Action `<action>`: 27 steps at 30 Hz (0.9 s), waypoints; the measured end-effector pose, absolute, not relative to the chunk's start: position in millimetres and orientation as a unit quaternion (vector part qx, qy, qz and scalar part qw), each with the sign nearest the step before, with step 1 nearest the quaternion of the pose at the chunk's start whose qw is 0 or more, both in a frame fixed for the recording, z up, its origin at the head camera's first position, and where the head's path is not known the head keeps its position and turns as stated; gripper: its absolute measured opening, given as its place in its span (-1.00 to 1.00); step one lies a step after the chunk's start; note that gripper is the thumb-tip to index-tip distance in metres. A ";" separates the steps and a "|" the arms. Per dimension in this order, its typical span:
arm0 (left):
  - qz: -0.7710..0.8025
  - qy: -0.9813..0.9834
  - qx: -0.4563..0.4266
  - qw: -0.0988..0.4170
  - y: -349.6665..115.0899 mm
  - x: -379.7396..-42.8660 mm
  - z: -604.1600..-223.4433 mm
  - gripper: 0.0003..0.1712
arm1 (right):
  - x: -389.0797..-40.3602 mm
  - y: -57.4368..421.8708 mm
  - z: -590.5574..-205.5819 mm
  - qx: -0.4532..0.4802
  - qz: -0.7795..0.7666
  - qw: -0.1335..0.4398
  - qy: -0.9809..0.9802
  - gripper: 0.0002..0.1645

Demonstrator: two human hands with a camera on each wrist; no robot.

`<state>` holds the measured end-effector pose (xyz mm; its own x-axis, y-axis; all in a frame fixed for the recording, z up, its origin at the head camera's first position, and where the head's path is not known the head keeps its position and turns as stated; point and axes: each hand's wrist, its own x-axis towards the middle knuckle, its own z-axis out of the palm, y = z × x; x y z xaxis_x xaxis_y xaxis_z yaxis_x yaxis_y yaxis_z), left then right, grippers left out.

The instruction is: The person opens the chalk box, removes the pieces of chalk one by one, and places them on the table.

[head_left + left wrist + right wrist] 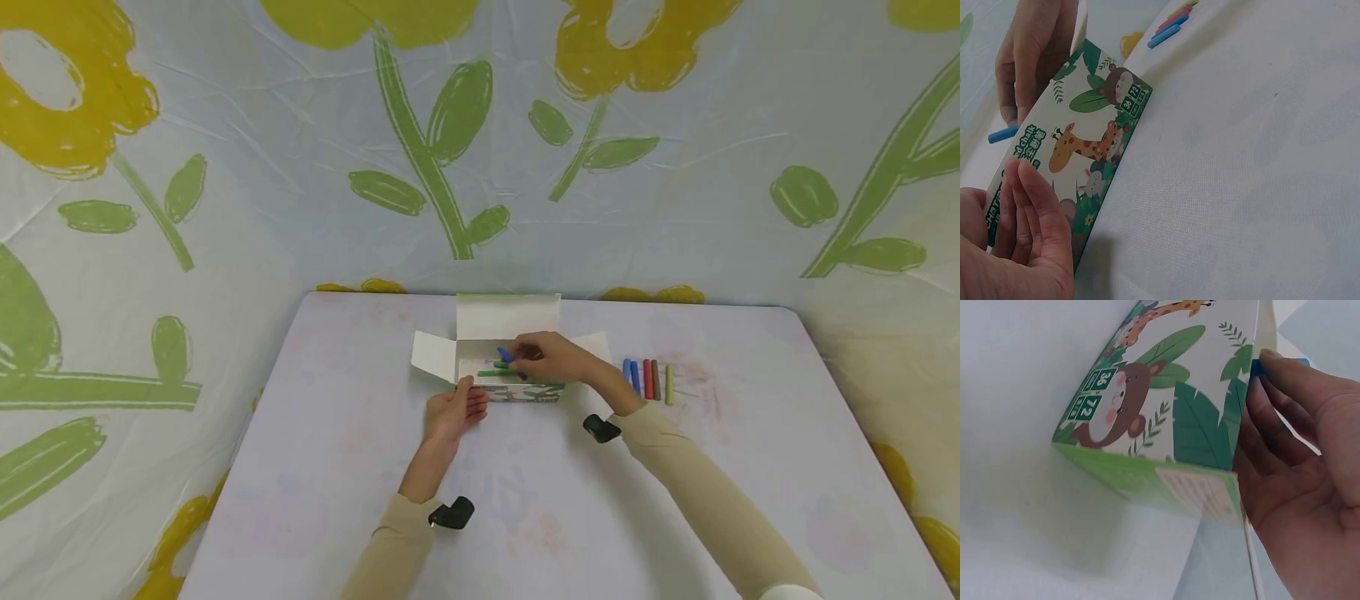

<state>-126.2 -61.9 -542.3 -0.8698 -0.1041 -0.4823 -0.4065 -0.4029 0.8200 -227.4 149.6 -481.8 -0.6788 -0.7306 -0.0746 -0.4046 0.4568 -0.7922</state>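
An open white cardboard box [525, 393] with a printed animal front stands on the table, its lid and side flaps spread. My left hand [450, 410] holds the near left part of the box, thumb over the top edge and fingers along the giraffe-printed front [1088, 144]. Over the box's opening, my right hand [555, 357] pinches a blue chalk stick [505, 354] between thumb and fingers. That stick's blue end [1004, 134] also shows beyond the box in the left wrist view. Green chalk sticks [495, 373] lie inside; the right hand hides part of the interior.
To the right of the box, several chalk sticks lie in a loose row: two blue ones [635, 377], a red one [648, 379], a brown one [656, 380] and a yellow-green one [669, 385]. A flower-printed cloth [300, 167] hangs behind the pale table [337, 533].
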 end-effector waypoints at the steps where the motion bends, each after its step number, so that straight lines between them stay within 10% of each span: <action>1: 0.803 0.538 -0.238 0.094 -62.0 -126.1 -542.3 -0.57 | -226.3 152.3 -480.9 -0.339 -0.398 0.201 0.829 -0.76; 27: 0.803 0.539 -0.234 0.096 -62.5 -127.1 -545.6 -0.57 | -197.3 235.4 -453.0 -0.177 -0.481 0.150 0.845 -0.56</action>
